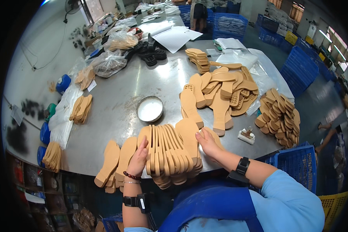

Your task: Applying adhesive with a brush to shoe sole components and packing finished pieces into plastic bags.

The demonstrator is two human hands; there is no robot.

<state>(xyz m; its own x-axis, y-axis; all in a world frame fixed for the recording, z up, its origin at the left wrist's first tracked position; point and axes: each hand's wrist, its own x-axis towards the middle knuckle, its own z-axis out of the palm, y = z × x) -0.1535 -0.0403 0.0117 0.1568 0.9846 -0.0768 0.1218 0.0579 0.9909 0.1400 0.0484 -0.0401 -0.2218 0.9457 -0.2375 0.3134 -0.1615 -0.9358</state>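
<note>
A row of tan shoe soles (pixel 167 149) stands on edge, packed side by side, at the table's near edge between my two hands. My left hand (pixel 137 159) lies upright along the row's left side, fingers stretched out. At the right end, my right hand (pixel 209 146) rests against a broad sole (pixel 188 135); its fingers are partly hidden but look extended. Another sole shows just behind that hand. More soles (pixel 109 160) lean in a small pile left of my left hand. A round bowl of white liquid (pixel 150 109) sits just beyond the row.
A loose heap of soles (pixel 216 92) covers the table's (pixel 116 104) right half, with another pile (pixel 280 116) at its right edge. A small bottle on a white block (pixel 246 135) stands near my right forearm. Plastic bags (pixel 110 63) and papers (pixel 176 38) lie farther back. Blue crates (pixel 295 164) flank the right side.
</note>
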